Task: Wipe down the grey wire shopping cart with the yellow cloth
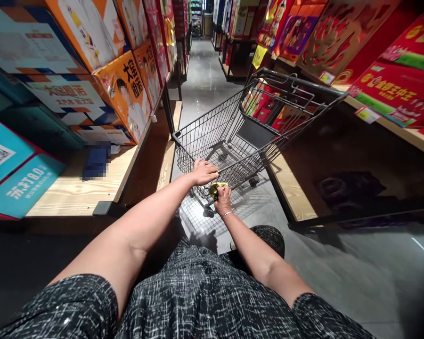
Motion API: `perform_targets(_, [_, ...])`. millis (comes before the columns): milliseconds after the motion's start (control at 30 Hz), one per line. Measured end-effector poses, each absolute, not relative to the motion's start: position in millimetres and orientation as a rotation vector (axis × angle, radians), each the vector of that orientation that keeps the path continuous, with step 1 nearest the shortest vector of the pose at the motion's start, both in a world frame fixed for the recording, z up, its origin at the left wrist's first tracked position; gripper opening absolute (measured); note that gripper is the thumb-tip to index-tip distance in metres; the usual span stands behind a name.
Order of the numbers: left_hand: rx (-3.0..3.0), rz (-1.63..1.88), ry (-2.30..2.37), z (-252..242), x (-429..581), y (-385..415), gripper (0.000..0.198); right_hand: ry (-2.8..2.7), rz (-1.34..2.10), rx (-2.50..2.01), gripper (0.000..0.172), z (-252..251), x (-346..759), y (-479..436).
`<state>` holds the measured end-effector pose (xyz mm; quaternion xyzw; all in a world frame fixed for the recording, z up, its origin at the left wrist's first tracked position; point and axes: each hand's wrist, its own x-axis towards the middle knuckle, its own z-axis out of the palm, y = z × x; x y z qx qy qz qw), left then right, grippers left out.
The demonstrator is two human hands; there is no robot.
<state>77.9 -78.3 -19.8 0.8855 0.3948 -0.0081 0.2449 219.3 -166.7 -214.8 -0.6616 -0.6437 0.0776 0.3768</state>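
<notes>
A wire shopping cart [229, 136] stands at an angle across the aisle in front of me, its handle on the far side. My left hand [204, 172] lies over the near rim of the basket, fingers stretched out and pointing right. Just below it, my right hand [223, 201] is closed around a crumpled yellow cloth [217, 187] held against the wire at the basket's near corner. Part of the cloth is hidden by my fingers. A band circles my right wrist. The basket's black seat flap [257, 133] shows at the far end.
On the left, a wooden shelf [67, 190] bears orange cartons [122, 89], a turquoise box [24, 174] and a dark blue item [96, 161]. Red gift boxes [385, 89] fill the right shelf, above a low wooden ledge [293, 200]. Grey floor [212, 61] runs down the aisle.
</notes>
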Motion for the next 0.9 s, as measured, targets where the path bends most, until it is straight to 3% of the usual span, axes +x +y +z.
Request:
perform_targets(133, [2.444,0.065,1.084,-23.7,71.9,-73.1,0.044,-1.674,0.340,-1.748,0.059,-238.1,217.0,-173.3])
perform_targets(300, [2.465,0.109,1.134,-30.1,63.2,-64.7,0.042,-1.633,0.352,-1.744,0.052,-226.7,227.5,-153.8])
perform_targets(433, [2.459,0.123,1.162,-30.4,56.5,-58.2,0.043,-1.538,0.264,-1.688,0.049,-179.4,247.2,-122.8])
perform_targets(667, [2.421,0.162,1.152,-30.5,50.4,-52.3,0.043,-1.339,-0.222,-1.394,0.054,-69.7,289.3,-92.8])
perform_targets(900, [2.374,0.179,1.160,-31.3,48.7,-49.5,0.040,-1.584,-0.275,-1.520,0.048,-95.9,246.8,-106.5])
